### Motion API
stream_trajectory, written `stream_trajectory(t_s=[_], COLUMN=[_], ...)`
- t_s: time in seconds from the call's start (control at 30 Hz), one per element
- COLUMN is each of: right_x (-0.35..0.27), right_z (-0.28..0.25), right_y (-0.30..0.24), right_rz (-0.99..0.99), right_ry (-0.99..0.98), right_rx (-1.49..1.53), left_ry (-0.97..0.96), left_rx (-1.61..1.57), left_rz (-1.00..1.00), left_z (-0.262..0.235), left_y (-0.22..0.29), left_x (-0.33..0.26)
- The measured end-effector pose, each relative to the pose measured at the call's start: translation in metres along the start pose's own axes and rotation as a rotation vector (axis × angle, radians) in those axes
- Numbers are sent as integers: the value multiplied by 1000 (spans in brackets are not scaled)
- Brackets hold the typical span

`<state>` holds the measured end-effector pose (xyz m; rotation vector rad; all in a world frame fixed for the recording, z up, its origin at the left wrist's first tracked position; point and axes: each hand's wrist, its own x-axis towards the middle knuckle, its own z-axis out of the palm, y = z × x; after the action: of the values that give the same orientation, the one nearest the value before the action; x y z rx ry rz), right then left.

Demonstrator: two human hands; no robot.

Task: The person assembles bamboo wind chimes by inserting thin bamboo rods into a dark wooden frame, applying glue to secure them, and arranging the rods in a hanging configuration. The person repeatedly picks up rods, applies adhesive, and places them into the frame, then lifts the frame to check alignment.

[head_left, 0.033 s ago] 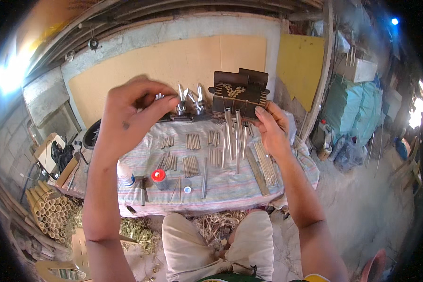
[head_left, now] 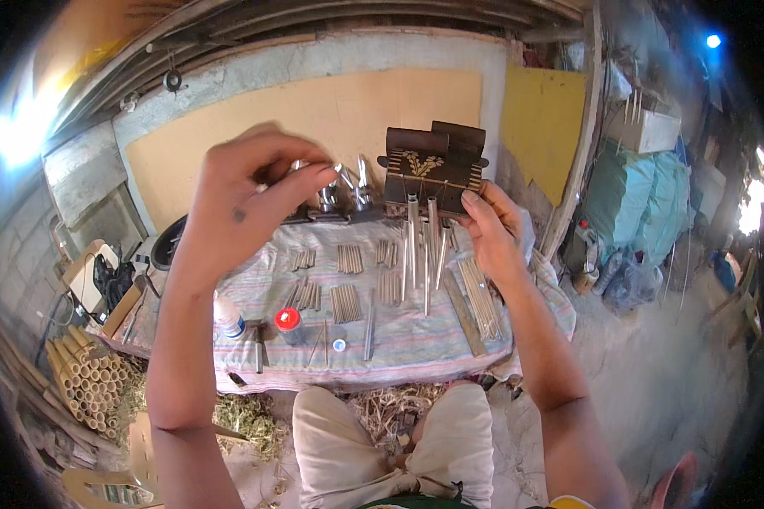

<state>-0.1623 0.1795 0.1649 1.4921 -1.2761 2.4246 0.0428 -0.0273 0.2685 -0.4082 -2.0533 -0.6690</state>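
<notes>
My right hand (head_left: 491, 222) grips the lower right edge of a dark wooden wind chime (head_left: 433, 170) with a gold leaf pattern, thumb in front. Several silver metal tubes (head_left: 428, 246) hang below it over the table. To the left, my left hand (head_left: 259, 182) is raised, its thumb and fingers pinched together. Whatever lies between those fingertips is too small to make out. Behind that hand, partly hidden, stand shiny metal pieces (head_left: 362, 191) on a dark base. Short metal tubes (head_left: 345, 303) lie in sorted groups on the cloth beneath.
A striped cloth (head_left: 399, 360) covers the table. On it are a white bottle (head_left: 228, 316), a red-lidded jar (head_left: 289, 322), a hammer (head_left: 259, 348), a flat strip (head_left: 465, 314) and thin sticks (head_left: 481, 297). Bamboo pieces (head_left: 89, 382) are stacked at lower left.
My left hand has shifted slightly to the right, toward the wind chime, still pinched. My right hand and the wind chime stay nearly in place; the hanging tubes have swung a little.
</notes>
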Motion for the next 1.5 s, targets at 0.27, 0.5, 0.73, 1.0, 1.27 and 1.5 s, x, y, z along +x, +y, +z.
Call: stream_trajectory(t_s=[0.27,0.5,0.73,1.0,1.27,1.5], right_x=[24,24,22,19,18,14], right_z=[20,35,44,52,56,61], right_y=[-27,-31,-42,-45,-43,-57], right_rz=[9,56,77,85,40,24], right_ry=[-81,-42,-127,-52,-103,-166], right_rx=[-13,0,73,131,164,161], left_ry=[-57,-3,-2,4,6,38], left_rx=[191,317,345,325,329,337], left_rz=[442,523,451,448,500,522], left_z=[22,32,31,29,24,19], left_y=[31,26,22,24,34,42], left_x=[64,85,88,89,85,83])
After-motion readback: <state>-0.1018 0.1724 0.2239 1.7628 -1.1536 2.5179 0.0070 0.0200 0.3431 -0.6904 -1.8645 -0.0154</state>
